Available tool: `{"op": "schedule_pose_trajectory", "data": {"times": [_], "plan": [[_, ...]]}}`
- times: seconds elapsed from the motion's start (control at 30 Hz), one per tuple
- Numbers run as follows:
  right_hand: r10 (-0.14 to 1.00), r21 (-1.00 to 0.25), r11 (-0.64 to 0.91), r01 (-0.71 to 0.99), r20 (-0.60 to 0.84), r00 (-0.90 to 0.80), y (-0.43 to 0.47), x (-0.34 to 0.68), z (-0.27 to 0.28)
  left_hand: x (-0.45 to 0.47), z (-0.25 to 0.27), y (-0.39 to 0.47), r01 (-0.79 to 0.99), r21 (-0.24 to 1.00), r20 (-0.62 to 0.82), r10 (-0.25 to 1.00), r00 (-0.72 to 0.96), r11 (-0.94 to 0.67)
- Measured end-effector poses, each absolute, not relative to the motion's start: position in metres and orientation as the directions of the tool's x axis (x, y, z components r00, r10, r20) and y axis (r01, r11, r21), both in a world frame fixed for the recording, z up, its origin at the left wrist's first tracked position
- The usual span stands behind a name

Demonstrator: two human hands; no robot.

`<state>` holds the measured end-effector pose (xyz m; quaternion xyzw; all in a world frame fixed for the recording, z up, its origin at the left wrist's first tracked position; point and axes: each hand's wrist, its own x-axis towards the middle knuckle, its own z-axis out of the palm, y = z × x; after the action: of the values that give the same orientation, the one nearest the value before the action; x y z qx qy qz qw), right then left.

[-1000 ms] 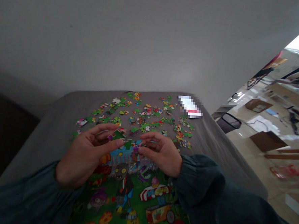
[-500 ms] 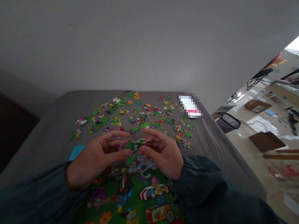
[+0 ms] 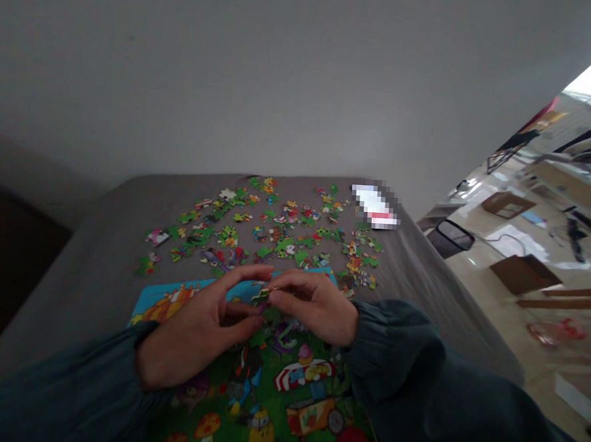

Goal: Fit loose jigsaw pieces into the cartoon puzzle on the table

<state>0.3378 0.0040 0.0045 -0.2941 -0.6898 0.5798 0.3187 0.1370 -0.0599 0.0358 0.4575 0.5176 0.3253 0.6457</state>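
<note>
A small green and purple jigsaw puzzle piece (image 3: 261, 299) is between my two hands, above the printed puzzle picture (image 3: 259, 392). My right hand (image 3: 317, 308) pinches it with thumb and fingertips. Around its left side my left hand (image 3: 201, 332) curves, thumb and fingers closed in on the piece; the exact contact is partly hidden. Under the hands lies the picture, with cartoon characters, a striped food cart and mushrooms on green, and a blue strip along its far edge.
Many loose puzzle pieces (image 3: 279, 230) are spread over the grey cloth-covered table (image 3: 98, 249) beyond the picture. A phone with a pixelated screen (image 3: 376, 207) lies at the far right corner. A pale wall rises behind; cardboard boxes (image 3: 522, 278) stand on the floor at right.
My hands have drawn closer together, the left moving right, and have tilted the small piece between them. The picture's blue far edge now shows more. Loose pieces stay put.
</note>
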Motion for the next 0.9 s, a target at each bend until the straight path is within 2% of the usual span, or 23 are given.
{"op": "schedule_pose_trajectory", "data": {"times": [0.13,0.27,0.5,0.9], "plan": [[0.754,-0.999,-0.05,-0.02,-0.024,-0.656,0.004,0.337,-0.002,0.135,0.034,-0.058,0.043,0.948,-0.316,0.923,0.218,0.315],[0.744,-0.986,-0.153,-0.064,-0.073,-0.664,0.008,0.338,0.001,0.13,0.034,-0.055,0.043,0.968,-0.251,0.944,0.216,0.248],[0.738,-0.984,-0.171,-0.055,-0.091,-0.669,0.014,0.343,0.006,0.123,0.035,-0.051,0.121,0.954,-0.296,0.923,0.247,0.274],[0.701,-0.974,-0.225,-0.022,-0.146,-0.698,0.014,0.343,0.002,0.118,0.034,-0.051,0.221,0.96,-0.224,0.947,0.229,0.173]]}}
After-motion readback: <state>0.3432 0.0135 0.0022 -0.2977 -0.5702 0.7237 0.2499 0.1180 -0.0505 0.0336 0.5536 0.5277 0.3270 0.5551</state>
